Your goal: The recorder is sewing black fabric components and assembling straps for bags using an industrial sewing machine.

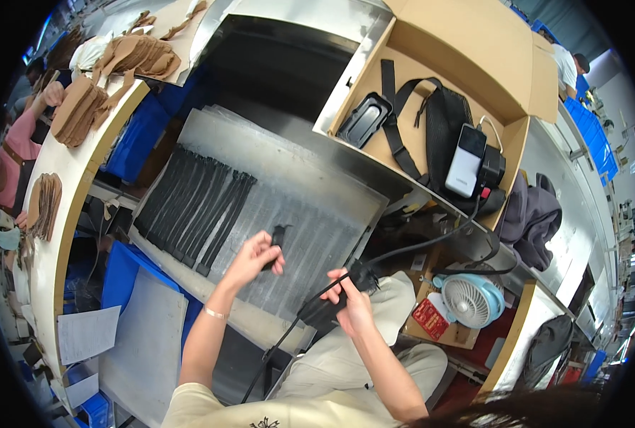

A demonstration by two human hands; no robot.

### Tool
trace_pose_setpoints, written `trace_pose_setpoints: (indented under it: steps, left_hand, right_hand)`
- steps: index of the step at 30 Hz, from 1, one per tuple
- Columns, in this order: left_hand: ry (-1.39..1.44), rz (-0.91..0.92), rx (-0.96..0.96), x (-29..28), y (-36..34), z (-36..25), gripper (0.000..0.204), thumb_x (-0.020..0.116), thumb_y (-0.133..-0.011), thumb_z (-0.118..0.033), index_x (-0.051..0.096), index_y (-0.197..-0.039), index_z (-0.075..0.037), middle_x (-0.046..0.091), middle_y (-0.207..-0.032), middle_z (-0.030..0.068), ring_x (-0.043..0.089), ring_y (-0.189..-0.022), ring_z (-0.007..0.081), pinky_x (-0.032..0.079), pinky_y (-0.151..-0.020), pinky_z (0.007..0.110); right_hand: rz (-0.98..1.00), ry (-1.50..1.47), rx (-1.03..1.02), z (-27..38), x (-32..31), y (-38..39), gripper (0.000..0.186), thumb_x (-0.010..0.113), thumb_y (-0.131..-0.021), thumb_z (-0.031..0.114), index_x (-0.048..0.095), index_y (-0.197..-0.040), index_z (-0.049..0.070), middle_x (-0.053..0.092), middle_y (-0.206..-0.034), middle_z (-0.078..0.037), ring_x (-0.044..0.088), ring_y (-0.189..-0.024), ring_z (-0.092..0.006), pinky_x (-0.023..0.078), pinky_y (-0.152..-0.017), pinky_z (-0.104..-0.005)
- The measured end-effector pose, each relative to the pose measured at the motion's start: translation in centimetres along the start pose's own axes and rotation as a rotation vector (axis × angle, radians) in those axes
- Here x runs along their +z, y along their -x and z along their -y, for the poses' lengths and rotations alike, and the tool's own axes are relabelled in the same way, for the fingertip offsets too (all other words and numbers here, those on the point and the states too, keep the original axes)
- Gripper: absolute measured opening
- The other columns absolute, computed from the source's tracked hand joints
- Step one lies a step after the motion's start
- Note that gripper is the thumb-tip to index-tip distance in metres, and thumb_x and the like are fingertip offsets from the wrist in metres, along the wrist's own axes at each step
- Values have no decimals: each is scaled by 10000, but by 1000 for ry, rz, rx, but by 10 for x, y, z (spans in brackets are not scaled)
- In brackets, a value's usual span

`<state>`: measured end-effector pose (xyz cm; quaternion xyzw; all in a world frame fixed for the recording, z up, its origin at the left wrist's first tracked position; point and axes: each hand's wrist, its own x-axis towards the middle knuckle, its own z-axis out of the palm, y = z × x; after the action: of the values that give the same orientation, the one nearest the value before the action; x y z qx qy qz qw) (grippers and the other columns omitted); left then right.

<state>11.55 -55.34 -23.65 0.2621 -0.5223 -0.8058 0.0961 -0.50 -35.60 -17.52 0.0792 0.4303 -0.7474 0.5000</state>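
My left hand (255, 255) is closed on a short black strip (279, 234), whose end sticks up past the fingers above a grey board (310, 250). To its left, several black strips (189, 200) lie side by side in a slanted row on the board. My right hand (352, 307) is closed around a bundle of black strips (364, 276) over my lap, near the board's right edge. A black cable (292, 324) passes in front of the bundle, so part of it is hidden.
A cardboard box (374, 153) behind the board holds black straps, a black tray and a white power bank (466, 165). A light blue fan (471, 299) stands at the right. Brown fabric pieces (82, 110) are stacked on the left table, where another person sits.
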Motion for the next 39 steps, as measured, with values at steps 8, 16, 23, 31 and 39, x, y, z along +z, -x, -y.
trace_pose_setpoints:
  steps: [8,16,23,31,39]
  left_hand:
    - [164,-21,-14,72,71,-38,134,569,-846,14,474,-941,6,629,-763,121,639,-581,199,526,-466,269]
    - [229,32,-52,77,77,-30,97,567,-871,-43,483,-861,5,620,-715,129,612,-516,192,528,-446,283]
    - [-240,428,-176,34,91,32,190,533,-911,-131,572,-1029,12,639,-887,112,611,-831,145,498,-726,285]
    - [-652,-599,361,-80,-38,6,175,530,-893,-155,604,-904,2,587,-770,74,558,-673,185,443,-600,295]
    - [-1076,-860,9,-138,-111,12,243,686,-765,-147,527,-869,5,558,-939,169,514,-921,335,431,-781,399]
  right_hand:
    - [434,110,180,-32,18,-2,453,666,-802,144,495,-1183,-32,497,-691,4,505,-600,-122,423,-587,-279]
    - [396,164,210,-21,23,3,464,645,-819,149,487,-1215,-33,527,-659,-22,488,-519,-116,443,-536,-297]
    - [317,63,-28,-9,32,-26,291,504,-920,279,573,-996,7,597,-1033,-129,580,-982,-226,415,-942,-379]
    - [339,9,67,2,24,-40,380,529,-897,131,445,-1226,-41,441,-722,-21,407,-593,-108,376,-603,-284]
    - [339,125,141,-3,19,-34,149,557,-894,155,552,-951,18,524,-808,-69,477,-696,-153,412,-612,-277]
